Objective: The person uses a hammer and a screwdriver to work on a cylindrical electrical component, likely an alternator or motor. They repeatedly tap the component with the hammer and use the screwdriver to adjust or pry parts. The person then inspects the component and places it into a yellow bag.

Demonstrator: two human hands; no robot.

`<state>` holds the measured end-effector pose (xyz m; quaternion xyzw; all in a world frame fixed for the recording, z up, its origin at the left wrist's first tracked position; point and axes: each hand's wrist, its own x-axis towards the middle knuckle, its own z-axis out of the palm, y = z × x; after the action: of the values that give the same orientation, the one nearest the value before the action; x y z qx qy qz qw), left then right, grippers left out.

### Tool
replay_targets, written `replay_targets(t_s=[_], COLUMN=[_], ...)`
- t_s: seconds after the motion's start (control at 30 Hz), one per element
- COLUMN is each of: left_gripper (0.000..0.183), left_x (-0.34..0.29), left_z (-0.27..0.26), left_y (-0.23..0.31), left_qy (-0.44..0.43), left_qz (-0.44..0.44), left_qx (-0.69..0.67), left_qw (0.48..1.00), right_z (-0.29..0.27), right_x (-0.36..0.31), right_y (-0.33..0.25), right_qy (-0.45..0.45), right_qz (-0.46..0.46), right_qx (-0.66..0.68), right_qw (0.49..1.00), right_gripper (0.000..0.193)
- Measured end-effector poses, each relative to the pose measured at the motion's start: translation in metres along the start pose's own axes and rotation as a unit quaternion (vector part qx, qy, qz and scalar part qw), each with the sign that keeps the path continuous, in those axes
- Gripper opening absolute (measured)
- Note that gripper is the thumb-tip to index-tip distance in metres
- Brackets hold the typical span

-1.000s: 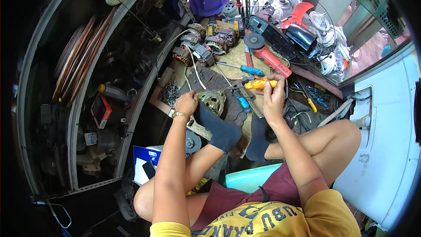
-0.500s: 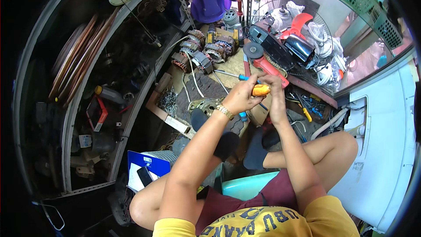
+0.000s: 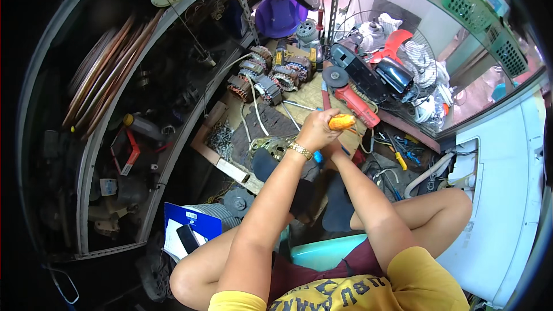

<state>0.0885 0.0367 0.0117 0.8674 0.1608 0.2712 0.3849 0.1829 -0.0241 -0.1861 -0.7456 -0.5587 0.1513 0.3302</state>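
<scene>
My left hand [image 3: 315, 131], with a gold watch at the wrist, is closed around an oblong orange-yellow thing [image 3: 342, 121]. Its rounded end sticks out to the right, and its kind I cannot make out. Just below and behind it is my right hand [image 3: 330, 150], its fingers mostly hidden. Both hands are above the wooden work board [image 3: 314, 95]. Close by lie a red angle grinder [image 3: 354, 106] and a brass-coloured metal part [image 3: 271, 148]. Screwdrivers lie partly hidden beneath the hands.
Several copper-wound motor stators [image 3: 268, 89] stand at the board's far left, near a box of metal bits [image 3: 220, 137]. At far right is a fan with red blades [image 3: 393, 46]. A white appliance panel [image 3: 501, 196] stands on the right, a metal shelf [image 3: 124, 150] on the left.
My right hand has dropped from beside the orange-yellow thing to below and behind my left hand. My left hand has shifted slightly left and keeps hold of the thing.
</scene>
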Motion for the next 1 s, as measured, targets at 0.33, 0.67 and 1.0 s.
replay_targets(t_s=[0.33,0.67,1.0], left_gripper=[0.024,0.025,0.015], left_x=[-0.009,0.007,0.009], left_z=[-0.011,0.002,-0.010], left_y=[-0.002,0.013,0.016], left_qy=[0.033,0.039,0.049], left_qz=[-0.009,-0.019,0.001], left_qx=[-0.013,-0.078,-0.050], left_qw=[0.999,0.996,0.998], right_z=[-0.264,-0.258,-0.519], right_x=[-0.053,-0.118,-0.128], right_y=[-0.148,-0.145,-0.278], right_qy=[0.195,0.160,0.550], right_qz=[0.102,0.076,-0.201], right_qx=[0.387,0.049,0.268], right_qw=[0.895,0.983,0.765], right_gripper=[0.018,0.034,0.048])
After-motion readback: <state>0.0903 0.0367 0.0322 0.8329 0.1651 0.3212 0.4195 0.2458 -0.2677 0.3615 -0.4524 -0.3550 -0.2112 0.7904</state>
